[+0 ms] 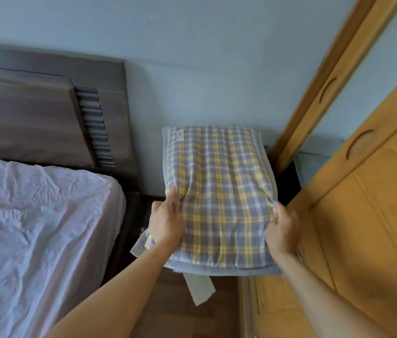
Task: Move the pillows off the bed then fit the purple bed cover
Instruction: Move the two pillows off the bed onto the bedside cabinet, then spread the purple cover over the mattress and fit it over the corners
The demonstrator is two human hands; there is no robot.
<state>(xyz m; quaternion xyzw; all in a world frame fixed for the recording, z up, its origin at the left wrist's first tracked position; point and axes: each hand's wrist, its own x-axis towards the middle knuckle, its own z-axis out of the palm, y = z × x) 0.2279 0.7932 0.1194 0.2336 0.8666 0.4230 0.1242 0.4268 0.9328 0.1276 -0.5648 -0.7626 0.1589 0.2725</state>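
A grey and yellow checked pillow (219, 191) lies flat in the gap between the bed and the wardrobe, off the mattress. My left hand (167, 222) grips its left edge, with the fingers bunching the cloth. My right hand (281, 230) pinches its right edge. The bed (34, 228) fills the left of the view, covered by a wrinkled pale pink sheet. No purple cover is in view.
A dark wooden headboard (41, 113) stands against the blue-grey wall. A yellow wooden wardrobe (363, 215) with curved handles closes off the right. A pale cloth strip (201, 287) hangs below the pillow over the dark wood floor.
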